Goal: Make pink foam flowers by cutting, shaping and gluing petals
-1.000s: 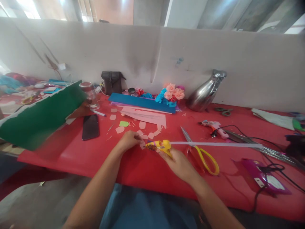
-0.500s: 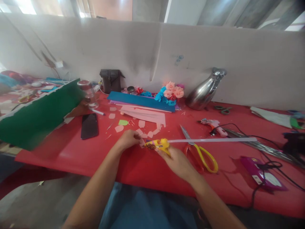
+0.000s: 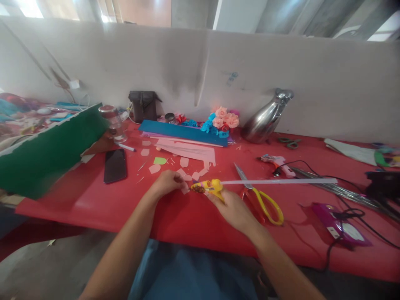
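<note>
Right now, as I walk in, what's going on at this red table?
A person's right hand grips a yellow glue gun, with a long glue stick jutting from its back. The left hand pinches a small pink piece near its nozzle. Other pink cut-outs lie just beyond, and scissors rest beside the right hand.

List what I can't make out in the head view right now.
In the head view:
Right hand, far fingers: hidden behind the hand itself and the yellow glue gun.
Pink paper piece: partly covered by the left hand.
Whether gun and piece touch: too small, blurred.
Black object: cut off by right edge.
Blue wall marking: too blurred to read.
</note>
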`<state>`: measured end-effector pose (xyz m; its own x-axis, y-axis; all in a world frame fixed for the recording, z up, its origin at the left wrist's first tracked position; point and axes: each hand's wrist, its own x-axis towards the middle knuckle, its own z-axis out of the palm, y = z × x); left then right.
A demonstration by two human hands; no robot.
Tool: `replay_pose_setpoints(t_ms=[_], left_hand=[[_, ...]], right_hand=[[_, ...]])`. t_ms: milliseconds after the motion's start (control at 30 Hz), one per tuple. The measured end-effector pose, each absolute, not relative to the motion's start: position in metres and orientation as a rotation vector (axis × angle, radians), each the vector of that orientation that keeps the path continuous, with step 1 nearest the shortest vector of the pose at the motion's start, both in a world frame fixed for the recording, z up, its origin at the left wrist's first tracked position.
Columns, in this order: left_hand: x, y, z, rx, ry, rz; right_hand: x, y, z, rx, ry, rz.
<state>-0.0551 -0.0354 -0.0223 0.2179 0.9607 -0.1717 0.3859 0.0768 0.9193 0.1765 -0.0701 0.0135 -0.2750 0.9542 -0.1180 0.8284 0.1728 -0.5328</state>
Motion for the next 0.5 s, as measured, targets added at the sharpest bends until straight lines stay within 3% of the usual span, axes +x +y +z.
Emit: replay_pose_setpoints(t_ms=[500], left_hand=[[-0.0576,-0.0322,-0.0308,1.505,1.366,0.71]], right_hand=[[0.1803,-0.0726,0.0129,-1.663,-2.103,0.819]])
